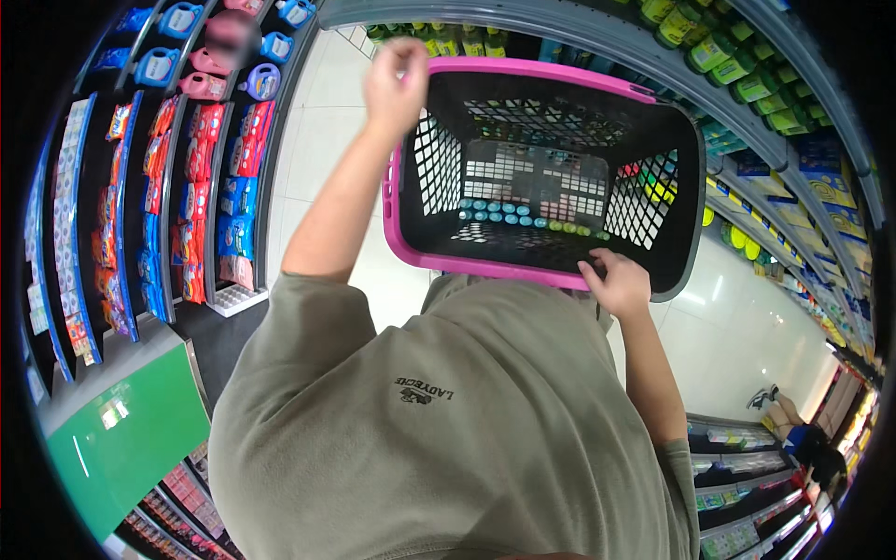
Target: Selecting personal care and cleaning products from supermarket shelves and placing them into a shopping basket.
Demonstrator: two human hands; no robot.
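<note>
A black lattice shopping basket [549, 105] with a pink handle along its rim [483, 275] is in front of my waist, its inside facing up at me. My left hand [395, 87], blurred and with curled fingers, is over the basket's far left corner; whether it grips the handle is unclear. At the near edge, towards the right, my right hand [617, 283] hooks over the rim, fingers pointing inward. Rows of blue and green rounded shapes [518, 213] show at the basket's lower inside. I cannot tell whether they lie in it or beyond the lattice.
Left shelves hold detergent jugs [155, 66] and red bags [199, 161]. Green bottles [710, 52] line shelves ahead and to the right. A green panel [133, 441] stands lower left. Pale tiles [318, 140] cover the floor. Another person [805, 441] is at the far lower right.
</note>
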